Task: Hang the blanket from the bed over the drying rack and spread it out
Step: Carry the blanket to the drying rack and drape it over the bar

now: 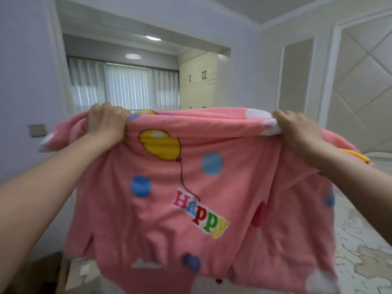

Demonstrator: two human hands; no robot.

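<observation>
A pink blanket (222, 187) with coloured dots, a yellow balloon and the word "Happy" hangs spread in front of me at chest height. My left hand (107, 122) grips its top edge at the left, fingers closed over the bunched cloth. At the right, my right hand (297, 128) grips the top edge by a white patch. Both arms are stretched forward. The blanket's lower part hangs down out of the picture. I see no drying rack; the blanket hides what stands behind it.
White walls frame an opening to a far room with curtains (125, 85) and cream cupboards (198, 79). A padded wall panel (364, 85) is at the right. Patterned floor (360, 240) shows at lower right; a cardboard box (78, 272) lies at lower left.
</observation>
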